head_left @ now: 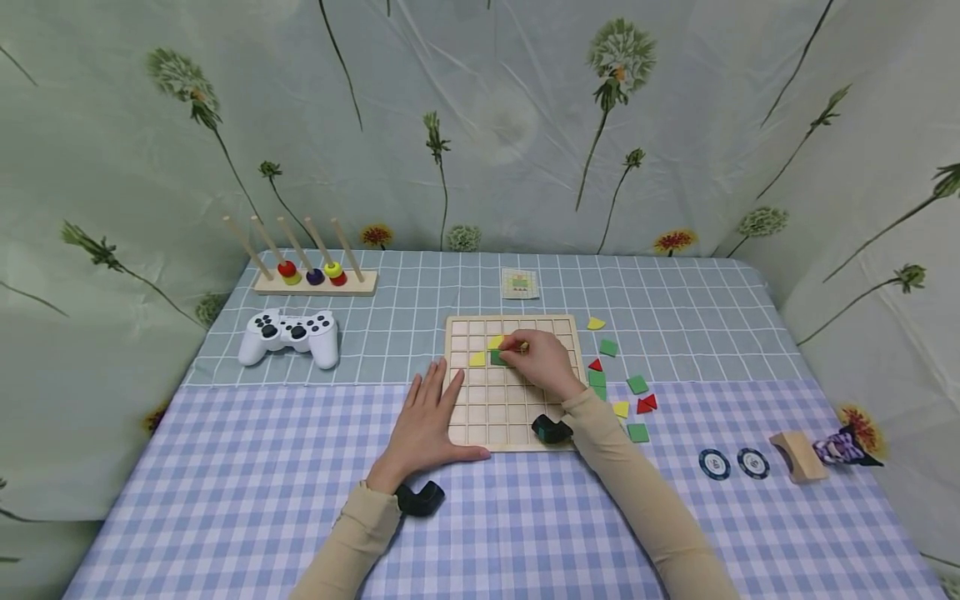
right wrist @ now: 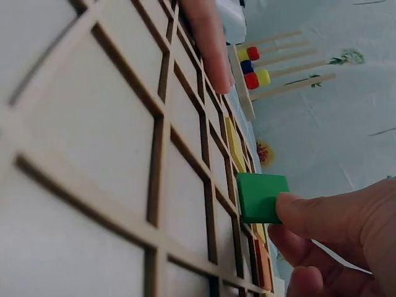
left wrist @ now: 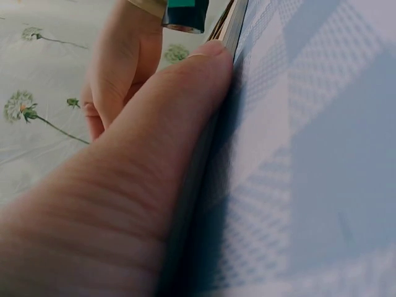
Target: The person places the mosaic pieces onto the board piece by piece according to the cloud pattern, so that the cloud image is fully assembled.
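The filling of the wooden grid board (head_left: 487, 425) seems to be at an early stage. In its upper cells lie two yellow tiles (head_left: 477, 359), and the right wrist view shows also one orange-red piece (right wrist: 263, 266) near them. The right hand (head_left: 543, 364) pinches a green square tile (head_left: 497, 357) between thumb and fingers. This tile is at the upper part of the board, just beside the yellow ones; in the right wrist view it stands tilted, so I judge that it is not yet laid flat in a cell. The left hand (head_left: 427, 421) grasps nothing: its fingers are spread at the left edge of the board, and its thumb lies along the near edge.

More seems left than done. To the right of the board lie several loose green squares (head_left: 637, 432), red triangles (head_left: 596, 365) and two yellow pieces (head_left: 596, 323), one of them rounded. Behind the board lies a small pattern card (head_left: 520, 285), whose coloured figure is too small to read exactly. The right hand hides some cells, so I cannot count the placed pieces fully.
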The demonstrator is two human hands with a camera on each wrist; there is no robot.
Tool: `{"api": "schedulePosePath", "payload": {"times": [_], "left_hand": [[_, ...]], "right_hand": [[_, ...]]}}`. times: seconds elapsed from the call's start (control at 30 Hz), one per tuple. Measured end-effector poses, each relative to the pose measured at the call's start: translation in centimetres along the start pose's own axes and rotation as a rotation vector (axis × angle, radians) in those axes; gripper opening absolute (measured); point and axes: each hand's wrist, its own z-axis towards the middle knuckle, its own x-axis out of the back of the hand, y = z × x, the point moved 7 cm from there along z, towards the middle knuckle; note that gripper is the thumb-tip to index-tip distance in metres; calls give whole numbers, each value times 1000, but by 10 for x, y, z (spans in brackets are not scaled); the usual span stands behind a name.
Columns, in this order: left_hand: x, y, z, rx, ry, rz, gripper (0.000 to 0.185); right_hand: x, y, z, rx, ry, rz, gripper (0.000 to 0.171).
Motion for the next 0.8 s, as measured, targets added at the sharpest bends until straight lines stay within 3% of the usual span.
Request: {"api": "schedulePosePath", "payload": {"times": [0.37, 0.63, 0.8], "left_hand": [[-2, -1, 0, -2, -3, 9, 123], [-1, 0, 0, -2, -4, 3, 123], [0, 0, -1, -3, -8, -3, 123]], "right_hand": [[-3, -9, 0, 37, 24, -136, 4], [-4, -7, -1, 54, -3, -143, 5], [10, -2, -8, 69, -31, -124, 8]]}}
